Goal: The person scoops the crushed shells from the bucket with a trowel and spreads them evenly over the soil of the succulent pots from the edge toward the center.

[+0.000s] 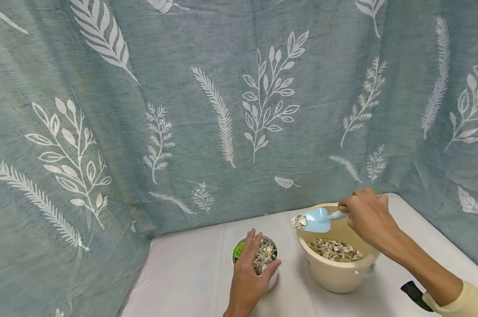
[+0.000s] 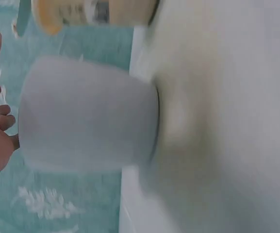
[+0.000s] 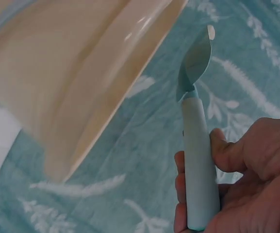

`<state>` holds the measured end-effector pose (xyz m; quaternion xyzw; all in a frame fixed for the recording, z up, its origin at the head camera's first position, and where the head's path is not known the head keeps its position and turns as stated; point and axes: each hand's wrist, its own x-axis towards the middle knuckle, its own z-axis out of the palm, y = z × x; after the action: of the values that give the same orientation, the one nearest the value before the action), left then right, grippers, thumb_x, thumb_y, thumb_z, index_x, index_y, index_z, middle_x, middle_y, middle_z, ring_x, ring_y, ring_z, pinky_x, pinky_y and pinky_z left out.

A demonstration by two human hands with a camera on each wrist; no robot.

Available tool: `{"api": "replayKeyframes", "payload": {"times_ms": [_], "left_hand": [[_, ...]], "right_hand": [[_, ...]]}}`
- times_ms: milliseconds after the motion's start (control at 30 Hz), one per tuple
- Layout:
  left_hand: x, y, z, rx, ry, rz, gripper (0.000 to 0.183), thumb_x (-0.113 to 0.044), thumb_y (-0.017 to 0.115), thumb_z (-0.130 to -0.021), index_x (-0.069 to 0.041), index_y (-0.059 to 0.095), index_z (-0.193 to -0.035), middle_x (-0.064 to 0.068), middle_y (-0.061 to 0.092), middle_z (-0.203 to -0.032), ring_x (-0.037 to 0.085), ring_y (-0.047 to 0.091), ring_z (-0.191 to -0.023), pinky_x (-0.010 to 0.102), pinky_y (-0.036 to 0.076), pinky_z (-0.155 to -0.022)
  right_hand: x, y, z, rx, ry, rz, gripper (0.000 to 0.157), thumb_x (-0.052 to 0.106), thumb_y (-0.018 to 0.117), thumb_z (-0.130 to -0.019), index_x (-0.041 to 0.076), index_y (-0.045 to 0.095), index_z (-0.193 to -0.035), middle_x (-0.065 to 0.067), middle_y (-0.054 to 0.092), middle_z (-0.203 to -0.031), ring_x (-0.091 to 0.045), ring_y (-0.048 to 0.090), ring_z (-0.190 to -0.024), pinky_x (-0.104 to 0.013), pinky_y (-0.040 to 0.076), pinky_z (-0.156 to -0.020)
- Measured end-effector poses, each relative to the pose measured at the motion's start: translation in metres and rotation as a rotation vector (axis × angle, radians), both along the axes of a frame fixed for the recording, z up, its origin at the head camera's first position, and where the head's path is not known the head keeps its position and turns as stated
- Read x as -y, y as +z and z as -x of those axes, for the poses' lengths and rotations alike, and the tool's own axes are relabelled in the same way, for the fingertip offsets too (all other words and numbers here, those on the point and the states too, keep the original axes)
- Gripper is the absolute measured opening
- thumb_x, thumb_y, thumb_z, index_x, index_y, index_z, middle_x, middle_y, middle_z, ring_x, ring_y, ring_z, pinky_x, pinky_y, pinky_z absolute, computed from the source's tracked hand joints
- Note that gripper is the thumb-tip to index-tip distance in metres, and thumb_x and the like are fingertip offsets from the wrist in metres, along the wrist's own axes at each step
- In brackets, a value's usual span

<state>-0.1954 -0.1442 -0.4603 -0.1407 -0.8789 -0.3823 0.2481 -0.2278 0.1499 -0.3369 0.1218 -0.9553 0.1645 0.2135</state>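
My right hand [image 1: 367, 215] grips the handle of a light blue hand trowel [image 1: 317, 220], fingers and thumb wrapped around it. Small pebbles or shells [image 1: 299, 221] lie at the tip of its blade, over the left rim of a cream bucket [image 1: 338, 279]. Inside the bucket is a layer of similar pebbles [image 1: 336, 250]. To the left stands a white pot [image 2: 91, 116] holding pebbles [image 1: 264, 255] and a bright green plant [image 1: 239, 249]. My left hand [image 1: 248, 277] is at the pot's near side, its fingers extended over the opening and holding nothing.
Both containers stand on a table with a white cover [image 1: 183, 281]. A blue-green curtain [image 1: 223, 132] with white leaf prints hangs behind and along the sides. The bucket's handle [image 1: 365, 271] hangs down at its right. A black strap [image 1: 415, 295] shows near my right sleeve.
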Motion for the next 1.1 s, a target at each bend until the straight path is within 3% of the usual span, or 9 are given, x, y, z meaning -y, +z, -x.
{"api": "replayKeyframes", "payload": {"times_ms": [267,467,567,733,833,967,1100], "left_hand": [[0.040,-0.011,-0.005,0.113,0.090,-0.061,0.086,-0.045,0.085,-0.086,-0.012,0.048,-0.157,0.021,0.037,-0.168,0.047,0.038,-0.153,0.066,0.047,-0.112],[0.054,-0.016,-0.004,0.321,0.085,-0.140,0.127,-0.052,0.093,-0.073,-0.011,0.020,-0.168,0.026,0.029,-0.170,0.052,0.038,-0.152,0.071,0.042,-0.115],[0.058,-0.018,-0.005,0.407,0.072,-0.157,0.138,-0.050,0.096,-0.069,-0.007,0.012,-0.169,0.029,0.036,-0.166,0.052,0.044,-0.148,0.069,0.043,-0.115],[0.057,-0.018,-0.007,0.441,0.118,-0.120,0.130,-0.051,0.096,-0.069,0.001,0.024,-0.165,0.033,0.052,-0.153,0.052,0.055,-0.138,0.066,0.050,-0.108],[0.057,-0.016,-0.006,0.451,0.130,-0.120,0.128,-0.052,0.096,-0.067,0.002,0.030,-0.163,0.032,0.052,-0.153,0.051,0.055,-0.138,0.065,0.050,-0.108],[0.057,-0.016,-0.005,0.436,0.130,-0.117,0.127,-0.050,0.098,-0.065,0.004,0.034,-0.161,0.032,0.054,-0.152,0.051,0.057,-0.137,0.064,0.051,-0.108],[0.057,-0.017,-0.004,0.421,0.130,-0.121,0.126,-0.049,0.098,-0.065,0.004,0.034,-0.160,0.032,0.054,-0.151,0.050,0.057,-0.136,0.063,0.052,-0.108]], "right_hand": [[0.035,-0.004,0.004,0.011,0.059,-0.011,0.010,0.003,0.080,-0.085,0.013,0.082,-0.083,-0.002,0.063,-0.073,-0.027,0.053,-0.079,-0.042,0.033,-0.069],[0.055,-0.010,0.005,0.025,0.108,-0.032,0.023,-0.009,0.079,-0.076,0.013,0.082,-0.082,-0.003,0.065,-0.076,-0.025,0.052,-0.078,-0.042,0.034,-0.070],[0.066,-0.012,0.005,0.050,0.120,-0.059,0.030,-0.013,0.077,-0.073,0.016,0.081,-0.080,-0.002,0.064,-0.076,-0.023,0.050,-0.077,-0.043,0.035,-0.070],[0.077,-0.014,0.004,0.037,0.134,-0.138,0.034,-0.015,0.073,-0.073,0.019,0.074,-0.071,-0.001,0.055,-0.071,-0.020,0.039,-0.072,-0.038,0.027,-0.069],[0.081,-0.013,0.003,-0.019,0.136,-0.203,0.037,-0.017,0.074,-0.070,0.019,0.065,-0.064,-0.003,0.049,-0.067,-0.022,0.035,-0.071,-0.038,0.022,-0.069],[0.088,-0.013,0.004,-0.107,0.134,-0.317,0.040,-0.014,0.075,-0.071,0.018,0.054,-0.058,-0.004,0.043,-0.065,-0.023,0.034,-0.070,-0.039,0.024,-0.067],[0.097,-0.014,0.006,-0.214,0.119,-0.418,0.039,-0.009,0.075,-0.074,0.016,0.051,-0.056,-0.006,0.042,-0.064,-0.023,0.034,-0.068,-0.038,0.027,-0.064]]}}
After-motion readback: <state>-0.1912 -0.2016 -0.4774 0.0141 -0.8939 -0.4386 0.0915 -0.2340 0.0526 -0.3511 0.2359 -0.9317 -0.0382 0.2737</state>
